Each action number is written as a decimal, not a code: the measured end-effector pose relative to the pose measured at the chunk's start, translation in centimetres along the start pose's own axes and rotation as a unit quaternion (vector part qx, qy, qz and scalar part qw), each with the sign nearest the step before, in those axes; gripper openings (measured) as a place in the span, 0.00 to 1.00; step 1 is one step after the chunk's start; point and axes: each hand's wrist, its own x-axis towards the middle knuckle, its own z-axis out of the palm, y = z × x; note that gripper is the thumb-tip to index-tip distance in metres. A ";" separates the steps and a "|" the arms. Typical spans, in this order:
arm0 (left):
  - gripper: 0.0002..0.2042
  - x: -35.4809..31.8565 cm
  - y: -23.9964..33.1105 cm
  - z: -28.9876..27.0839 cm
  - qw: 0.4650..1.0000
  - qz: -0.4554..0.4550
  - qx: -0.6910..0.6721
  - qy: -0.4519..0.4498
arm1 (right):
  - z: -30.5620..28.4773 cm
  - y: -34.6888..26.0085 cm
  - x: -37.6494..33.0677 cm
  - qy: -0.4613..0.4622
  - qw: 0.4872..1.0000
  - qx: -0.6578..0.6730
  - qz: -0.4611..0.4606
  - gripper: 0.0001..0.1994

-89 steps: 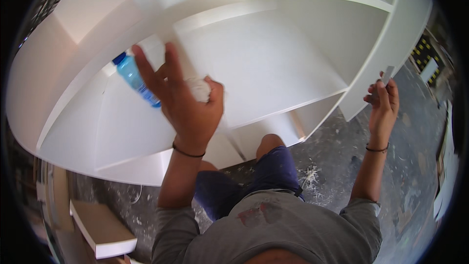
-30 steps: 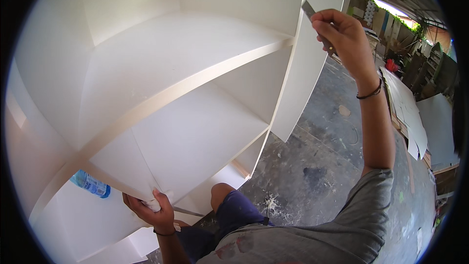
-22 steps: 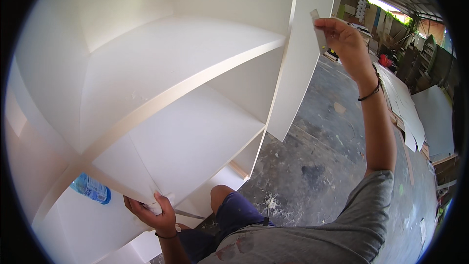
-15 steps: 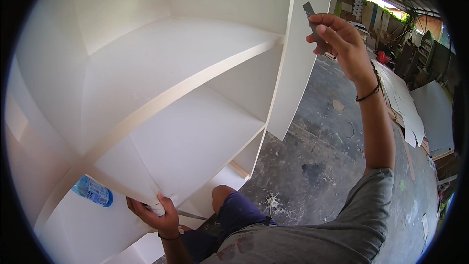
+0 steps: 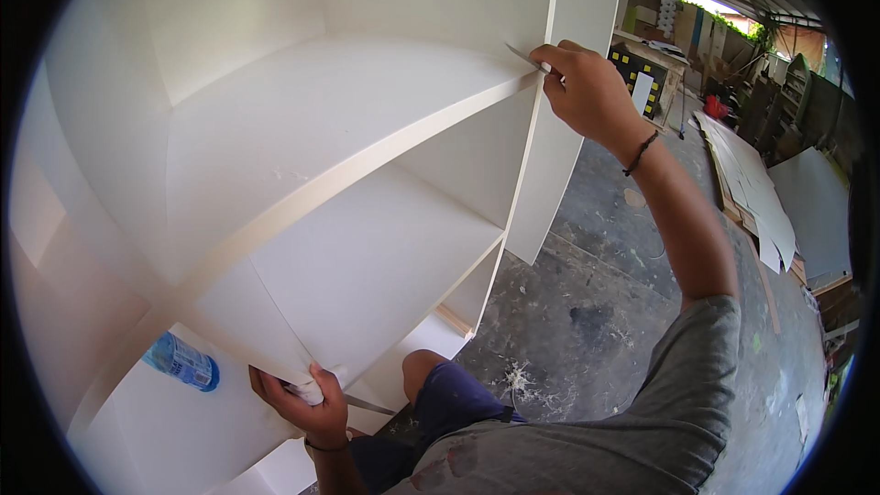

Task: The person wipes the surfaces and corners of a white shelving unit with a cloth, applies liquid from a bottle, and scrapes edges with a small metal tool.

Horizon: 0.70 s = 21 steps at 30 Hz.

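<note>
My right hand (image 5: pixel 587 92) is closed on a thin, flat metal blade (image 5: pixel 522 55), whose tip points to the upper left. It is at the right end of the upper shelf (image 5: pixel 302 128), beside the upright panel, where the shelf's pale front edge meets it. The fingers hide the rest of the blade. Low down, at the shelf below, my left hand (image 5: pixel 313 411) curls around a crumpled white rag (image 5: pixel 310 391). Left of that hand, a clear bottle with blue contents and a label (image 5: pixel 183 361) is partly covered by the shelf edge.
The white shelf unit takes up the left and middle. A tall white panel (image 5: pixel 524 229) stands at its right side. White shavings (image 5: pixel 519 378) litter the grey floor (image 5: pixel 587 312). Cut white sheets (image 5: pixel 753 192) lie at right; a workbench (image 5: pixel 662 60) stands behind.
My right hand has come down and left, bringing the raised blade to the shelf's right end. My left hand, still holding the rag, sits slightly farther right in view.
</note>
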 end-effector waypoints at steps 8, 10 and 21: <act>0.32 0.1 -0.7 -0.5 1.000 0.011 0.000 0.011 | -2.9 -8.0 0.4 -0.064 0.962 0.247 -0.101 0.14; 0.32 -0.1 -0.1 -0.2 0.999 -0.010 -0.032 0.001 | -2.9 -4.4 2.0 -0.036 0.985 0.140 -0.099 0.14; 0.38 0.2 -0.5 -1.4 0.994 -0.064 -0.065 -0.052 | -5.1 -15.2 -0.5 -0.013 0.951 0.235 -0.201 0.11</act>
